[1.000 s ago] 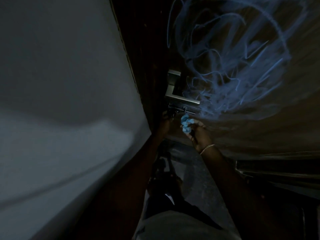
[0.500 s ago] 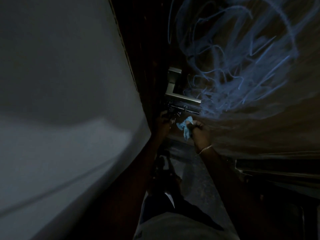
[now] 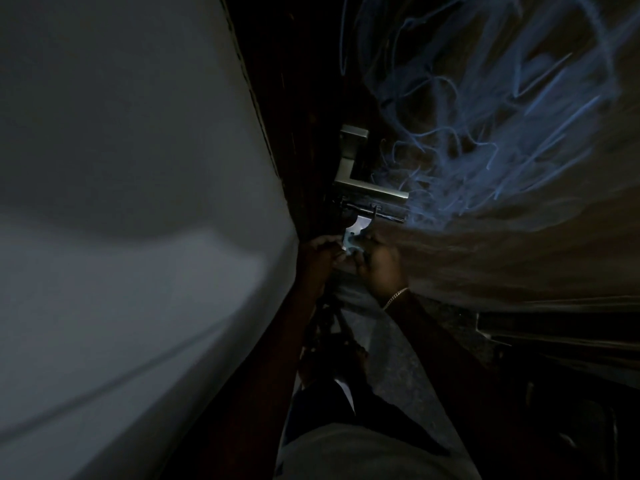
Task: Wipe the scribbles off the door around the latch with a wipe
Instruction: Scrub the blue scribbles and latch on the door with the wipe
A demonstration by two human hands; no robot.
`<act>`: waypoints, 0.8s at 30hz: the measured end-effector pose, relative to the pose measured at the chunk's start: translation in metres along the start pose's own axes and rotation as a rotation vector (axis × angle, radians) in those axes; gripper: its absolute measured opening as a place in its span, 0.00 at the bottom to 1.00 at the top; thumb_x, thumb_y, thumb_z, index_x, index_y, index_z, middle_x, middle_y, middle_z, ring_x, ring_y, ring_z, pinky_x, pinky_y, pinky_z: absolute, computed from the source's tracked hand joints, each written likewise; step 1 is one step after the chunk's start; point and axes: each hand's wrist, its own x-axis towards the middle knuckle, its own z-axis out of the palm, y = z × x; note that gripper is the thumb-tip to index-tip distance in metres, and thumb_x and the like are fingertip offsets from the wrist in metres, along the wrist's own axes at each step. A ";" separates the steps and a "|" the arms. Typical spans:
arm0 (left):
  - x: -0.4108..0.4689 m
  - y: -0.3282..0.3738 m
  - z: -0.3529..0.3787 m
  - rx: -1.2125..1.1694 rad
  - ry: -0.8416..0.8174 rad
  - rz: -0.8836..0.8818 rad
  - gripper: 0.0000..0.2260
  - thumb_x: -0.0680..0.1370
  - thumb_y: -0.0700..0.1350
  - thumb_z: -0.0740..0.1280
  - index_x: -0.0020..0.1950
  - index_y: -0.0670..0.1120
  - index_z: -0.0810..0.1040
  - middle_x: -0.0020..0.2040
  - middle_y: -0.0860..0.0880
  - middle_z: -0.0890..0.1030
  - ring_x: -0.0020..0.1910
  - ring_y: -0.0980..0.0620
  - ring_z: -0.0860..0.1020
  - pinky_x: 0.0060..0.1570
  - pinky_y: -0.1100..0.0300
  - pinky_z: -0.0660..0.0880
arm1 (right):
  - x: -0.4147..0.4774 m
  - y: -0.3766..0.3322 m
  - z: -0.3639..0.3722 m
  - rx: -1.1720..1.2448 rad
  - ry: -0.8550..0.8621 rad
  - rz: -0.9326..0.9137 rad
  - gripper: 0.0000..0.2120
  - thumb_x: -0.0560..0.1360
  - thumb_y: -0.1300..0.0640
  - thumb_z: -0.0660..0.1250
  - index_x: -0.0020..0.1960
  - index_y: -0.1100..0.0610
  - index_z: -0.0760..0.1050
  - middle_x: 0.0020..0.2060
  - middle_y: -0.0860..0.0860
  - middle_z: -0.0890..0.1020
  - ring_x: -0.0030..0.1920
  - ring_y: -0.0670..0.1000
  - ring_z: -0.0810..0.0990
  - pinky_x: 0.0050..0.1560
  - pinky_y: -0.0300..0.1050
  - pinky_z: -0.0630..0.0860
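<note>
The scene is very dark. Blue scribbles (image 3: 485,133) cover the brown door (image 3: 519,265) to the right of a metal lever handle (image 3: 360,185). A dark sliding latch (image 3: 370,211) sits just below the handle. Under the latch, a pale blue wipe (image 3: 353,239) is pinched between both hands. My left hand (image 3: 317,254) grips its left side. My right hand (image 3: 379,265), with a thin bracelet at the wrist, grips its right side against the door.
A pale wall (image 3: 138,237) fills the left half, meeting the dark door frame (image 3: 298,133). Below the hands lie a speckled floor (image 3: 398,368) and my feet. Dark shapes stand at the lower right.
The wipe was bunched in my right hand alone below the latch. My left hand has come over to it, and both hands now hold it spread out closer under the latch.
</note>
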 end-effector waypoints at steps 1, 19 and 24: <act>0.001 0.001 -0.001 -0.001 -0.012 -0.004 0.06 0.79 0.32 0.68 0.49 0.41 0.82 0.42 0.45 0.83 0.42 0.48 0.81 0.44 0.61 0.77 | -0.002 0.002 -0.003 -0.039 0.015 -0.011 0.15 0.77 0.64 0.67 0.62 0.58 0.80 0.54 0.57 0.83 0.50 0.55 0.83 0.49 0.32 0.67; 0.007 0.000 -0.005 0.076 0.072 0.005 0.09 0.80 0.32 0.68 0.59 0.33 0.81 0.41 0.45 0.82 0.36 0.52 0.80 0.33 0.66 0.78 | 0.013 -0.025 -0.003 -0.024 -0.091 -0.036 0.11 0.78 0.65 0.67 0.59 0.66 0.80 0.57 0.62 0.81 0.57 0.61 0.80 0.56 0.25 0.62; 0.006 0.000 -0.005 0.070 0.022 -0.004 0.09 0.80 0.32 0.68 0.60 0.33 0.80 0.44 0.43 0.84 0.38 0.51 0.82 0.39 0.64 0.80 | 0.001 -0.008 -0.016 -0.132 -0.074 -0.008 0.12 0.77 0.61 0.68 0.59 0.60 0.81 0.56 0.58 0.83 0.54 0.59 0.83 0.57 0.43 0.76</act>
